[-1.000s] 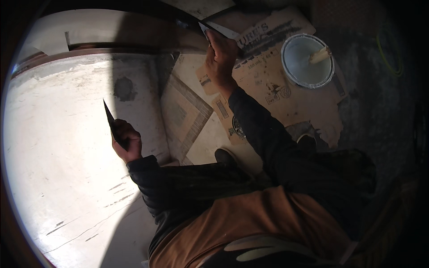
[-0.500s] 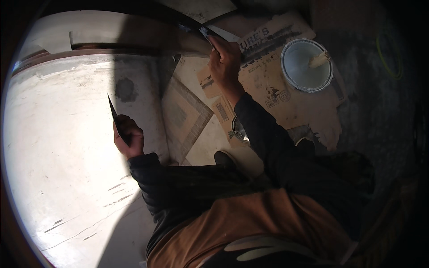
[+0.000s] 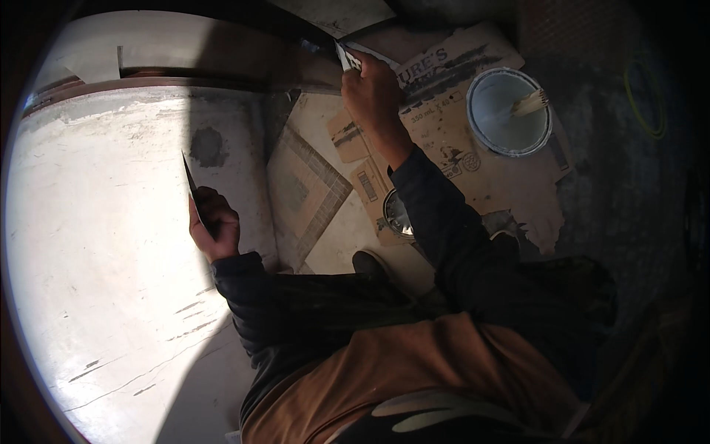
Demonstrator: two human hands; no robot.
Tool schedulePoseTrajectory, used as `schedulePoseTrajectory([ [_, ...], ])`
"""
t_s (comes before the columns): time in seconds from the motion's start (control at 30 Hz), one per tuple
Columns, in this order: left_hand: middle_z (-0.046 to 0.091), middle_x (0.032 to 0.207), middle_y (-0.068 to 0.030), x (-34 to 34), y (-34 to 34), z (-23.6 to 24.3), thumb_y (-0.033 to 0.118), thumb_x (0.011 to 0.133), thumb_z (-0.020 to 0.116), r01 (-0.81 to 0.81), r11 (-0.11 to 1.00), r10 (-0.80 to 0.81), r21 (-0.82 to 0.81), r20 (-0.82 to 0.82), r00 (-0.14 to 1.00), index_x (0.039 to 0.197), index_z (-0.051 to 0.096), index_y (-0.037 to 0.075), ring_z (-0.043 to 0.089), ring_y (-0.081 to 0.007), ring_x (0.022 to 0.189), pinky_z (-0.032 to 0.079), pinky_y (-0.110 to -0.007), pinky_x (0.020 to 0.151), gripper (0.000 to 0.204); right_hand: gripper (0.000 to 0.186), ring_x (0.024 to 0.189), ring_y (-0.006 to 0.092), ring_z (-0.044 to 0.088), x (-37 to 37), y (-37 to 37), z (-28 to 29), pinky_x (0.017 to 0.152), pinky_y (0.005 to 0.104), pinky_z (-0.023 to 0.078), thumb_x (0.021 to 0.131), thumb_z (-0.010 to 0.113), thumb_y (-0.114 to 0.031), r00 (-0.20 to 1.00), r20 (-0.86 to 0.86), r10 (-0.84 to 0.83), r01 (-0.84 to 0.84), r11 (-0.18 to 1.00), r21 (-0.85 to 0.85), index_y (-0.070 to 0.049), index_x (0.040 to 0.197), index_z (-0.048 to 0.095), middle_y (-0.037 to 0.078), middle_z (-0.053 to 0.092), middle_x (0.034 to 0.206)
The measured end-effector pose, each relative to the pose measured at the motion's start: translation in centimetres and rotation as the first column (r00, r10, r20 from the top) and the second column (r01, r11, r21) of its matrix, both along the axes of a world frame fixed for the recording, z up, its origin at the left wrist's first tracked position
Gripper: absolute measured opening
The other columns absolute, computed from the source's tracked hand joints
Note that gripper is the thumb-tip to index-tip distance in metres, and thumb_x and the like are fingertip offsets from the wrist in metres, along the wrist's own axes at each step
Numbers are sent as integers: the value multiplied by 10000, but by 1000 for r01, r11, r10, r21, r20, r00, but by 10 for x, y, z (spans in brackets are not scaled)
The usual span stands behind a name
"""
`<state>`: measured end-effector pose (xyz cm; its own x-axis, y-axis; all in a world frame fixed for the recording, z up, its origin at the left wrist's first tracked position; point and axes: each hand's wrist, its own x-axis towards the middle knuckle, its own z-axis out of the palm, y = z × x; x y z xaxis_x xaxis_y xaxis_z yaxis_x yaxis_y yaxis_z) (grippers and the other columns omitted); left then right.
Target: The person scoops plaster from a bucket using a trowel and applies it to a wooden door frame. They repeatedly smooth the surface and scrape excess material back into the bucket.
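My left hand is closed on a thin dark scraper blade, seen nearly edge-on and pointing away from me over the sunlit pale surface. Farther off, my right hand grips a putty knife whose face looks whitish, as if coated with paste. Its tip is at the dark panel; whether it touches cannot be made out. Whitish smears mark that panel beside the tip. The right hand's fingers hide the knife's handle.
A bucket of pale paste, with a light-coloured stick or tool in it, stands on flattened cardboard. Under my right forearm is a small round tin, partly hidden. A yellow-green loop lies at right.
My right hand has turned the putty knife, so its whitish face now shows, and has shifted slightly nearer. My left hand and its blade have hardly moved.
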<state>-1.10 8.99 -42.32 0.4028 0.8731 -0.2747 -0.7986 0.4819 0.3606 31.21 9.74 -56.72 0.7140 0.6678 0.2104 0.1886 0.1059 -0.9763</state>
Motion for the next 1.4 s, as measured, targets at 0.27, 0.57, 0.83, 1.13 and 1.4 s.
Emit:
schedulePoseTrajectory([
  [0.27,618,949,-28,0,-1,2,148,1017,533,4,1000,-6,27,71,997,1022,584,26,537,-96,706,472,-225,589,132,432,915,339,706,9,-34,-89,843,428,530,846,512,-113,887,-391,-245,213,969,-125,-13,1227,690,221,712,1047],
  [0.57,618,951,-69,1,-9,6,130,1007,526,15,1000,-17,22,111,994,1034,581,5,571,-120,721,489,-239,586,139,307,1015,294,609,-22,-27,-172,924,397,469,879,580,-19,961,-103,-257,270,953,139,-47,1151,721,123,714,1124],
  [0.83,619,942,-72,-7,-7,5,139,1004,538,-2,1000,2,5,80,997,1037,584,2,566,-113,713,483,-227,575,148,350,1052,281,599,-27,4,-154,932,392,455,908,581,-20,969,18,-247,240,956,169,-81,1237,684,88,706,1165],
  [1.13,616,937,-67,-3,-6,3,151,1013,531,33,999,-36,41,76,996,1040,574,0,561,-113,705,483,-228,573,159,336,1033,308,647,-16,0,-150,944,410,493,877,567,-11,991,32,-132,124,974,192,-39,1177,716,133,712,1139],
  [1.4,599,867,-40,9,-6,6,211,1018,529,-12,1000,13,-3,77,997,1008,572,18,554,-110,641,486,-255,568,198,337,960,328,670,-1,-1,-143,897,413,522,833,563,-46,995,-98,-22,35,991,132,-14,1127,726,168,728,1071],
])
